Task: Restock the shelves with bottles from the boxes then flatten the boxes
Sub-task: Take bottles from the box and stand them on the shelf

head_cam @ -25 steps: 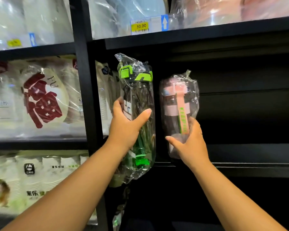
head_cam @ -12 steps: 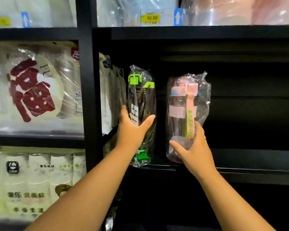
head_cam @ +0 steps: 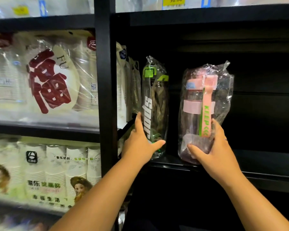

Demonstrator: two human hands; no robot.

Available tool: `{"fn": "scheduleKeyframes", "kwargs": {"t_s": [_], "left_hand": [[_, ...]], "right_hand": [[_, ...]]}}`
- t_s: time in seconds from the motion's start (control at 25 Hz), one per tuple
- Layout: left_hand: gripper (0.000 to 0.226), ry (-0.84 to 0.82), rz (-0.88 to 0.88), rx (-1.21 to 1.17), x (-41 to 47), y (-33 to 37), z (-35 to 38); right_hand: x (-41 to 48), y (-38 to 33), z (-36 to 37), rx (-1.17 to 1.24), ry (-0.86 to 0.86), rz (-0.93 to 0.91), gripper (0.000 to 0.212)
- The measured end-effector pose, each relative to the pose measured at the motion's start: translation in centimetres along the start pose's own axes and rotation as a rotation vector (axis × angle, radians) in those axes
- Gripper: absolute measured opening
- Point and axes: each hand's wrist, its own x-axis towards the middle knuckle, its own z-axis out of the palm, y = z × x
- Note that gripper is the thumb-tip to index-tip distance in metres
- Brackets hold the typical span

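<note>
Two bagged bottles stand upright on the shelf [head_cam: 265, 165], both right of the black post [head_cam: 103, 80]. The left hand [head_cam: 140, 144] curls round the lower half of the green bottle [head_cam: 154, 105], nearest the post. The right hand [head_cam: 213, 147] wraps the base of the pink bottle [head_cam: 205, 105], farther from the post.

The dark bottle [head_cam: 154, 105] with a green lid stands upright on the black shelf [head_cam: 265, 164] in my left grip [head_cam: 138, 145]. The pink bottle [head_cam: 202, 104] stands near it in my right grip [head_cam: 213, 150]. Both wear clear bags.
</note>
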Motion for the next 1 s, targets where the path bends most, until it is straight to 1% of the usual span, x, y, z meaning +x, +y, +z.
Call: {"fn": "scheduleKeyframes", "kwargs": {"t_s": [0.12, 0.32, 0.52, 0.68, 0.8, 0.92, 1.0], "left_hand": [[0.120, 0.022, -0.054, 0.062, 1.0, -0.3, 0.1], [0.121, 0.012, -0.100, 0.067, 1.5, -0.7, 0.1], [0.120, 0.017, -0.122, 0.032, 1.8, -0.3, 0.0], [0.117, 0.028, -0.177, -0.023, 2.4, -0.3, 0.1], [0.115, 0.037, -0.197, -0.029, 2.6, -0.2, 0.2], [0.115, 0.048, -0.192, 0.005, 2.3, -0.2, 0.1], [0.113, 0.077, -0.169, 0.019, 1.6, -0.1, -0.2]], "right_hand": [[0.2, 0.1, 0.0, 0.006, -0.005, 0.012, 0.099], [0.3, -0.1, 0.6, -0.028, -0.034, 0.040, 0.099], [2.9, -1.3, 3.9, -0.087, -0.053, 0.058, 0.096], [4.3, -0.8, 6.0, -0.075, -0.051, 0.074, 0.092], [4.9, -0.3, 6.4, -0.111, -0.100, 0.120, 0.090], [4.7, -0.6, 6.4, -0.111, -0.147, 0.154, 0.096], [4.1, -1.3, 5.9, -0.137, -0.140, 0.203, 0.111]]}}
